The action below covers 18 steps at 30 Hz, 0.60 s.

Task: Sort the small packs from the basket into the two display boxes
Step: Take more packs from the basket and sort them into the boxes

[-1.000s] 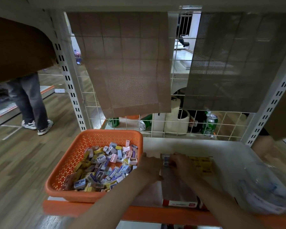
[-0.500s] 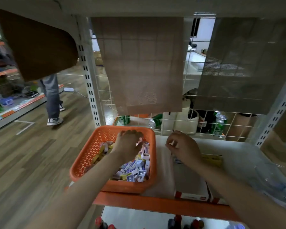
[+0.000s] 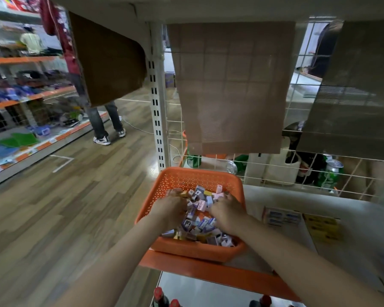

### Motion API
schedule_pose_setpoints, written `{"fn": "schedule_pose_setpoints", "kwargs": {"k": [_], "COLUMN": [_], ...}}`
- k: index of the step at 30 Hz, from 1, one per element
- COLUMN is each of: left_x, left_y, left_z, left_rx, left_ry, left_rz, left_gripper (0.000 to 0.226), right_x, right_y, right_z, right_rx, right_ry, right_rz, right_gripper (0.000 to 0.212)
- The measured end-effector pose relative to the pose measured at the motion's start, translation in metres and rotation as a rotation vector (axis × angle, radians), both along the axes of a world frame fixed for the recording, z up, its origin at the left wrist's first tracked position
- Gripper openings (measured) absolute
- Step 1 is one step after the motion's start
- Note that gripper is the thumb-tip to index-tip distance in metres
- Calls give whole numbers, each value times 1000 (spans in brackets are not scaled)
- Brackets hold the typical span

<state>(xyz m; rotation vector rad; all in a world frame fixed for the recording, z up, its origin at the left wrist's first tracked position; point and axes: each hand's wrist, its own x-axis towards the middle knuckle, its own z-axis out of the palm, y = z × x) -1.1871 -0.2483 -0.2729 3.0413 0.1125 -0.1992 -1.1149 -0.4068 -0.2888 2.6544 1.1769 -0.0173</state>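
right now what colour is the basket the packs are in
Orange. The basket is orange plastic with small holes all over, clearest in the head view.

Left arm (image 3: 120,251): bare, stretched forward, angling inward.
Left hand (image 3: 171,210): palm down, fingers bent downward, grip unclear.
Right arm (image 3: 286,255): bare, stretched forward, angling inward.
Right hand (image 3: 227,214): palm down, fingers curled under, tips hidden.
Spacing: hands near, not touching.

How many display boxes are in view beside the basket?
2. The blue-pack box lies just right of the orange basket; the yellow-pack box sits beside it, farther right. None seems hidden.
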Motion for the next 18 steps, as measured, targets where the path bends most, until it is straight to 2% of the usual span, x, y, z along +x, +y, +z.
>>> {"fn": "schedule_pose_setpoints", "kwargs": {"k": [3,6,8,10,12,15,18], "left_x": [2,0,-1,-2,-5,-7,-8], "left_y": [7,9,7,4,2,2,3], "left_z": [2,10,13,11,8,4,7], "left_rx": [-43,-64,-98,-85,-30,37,-5], "left_ry": [14,134,252,296,252,133,50], "left_rz": [-18,-70,-85,-99,-109,-151,-109], "left_gripper": [28,32,32,30,31,33,31], "right_x": [1,2,3,3,1,1,7], "right_y": [4,7,9,8,4,-8,-21], "right_z": [-2,-4,0,1,4,7,10], "right_rx": [-3,-250,-262,-203,-115,159,368], "right_ry": [-199,-77,-11,53,144,316,433], "right_rz": [84,27,10,4,-2,-41,-75], "right_gripper": [23,30,29,28,26,32,34]}}
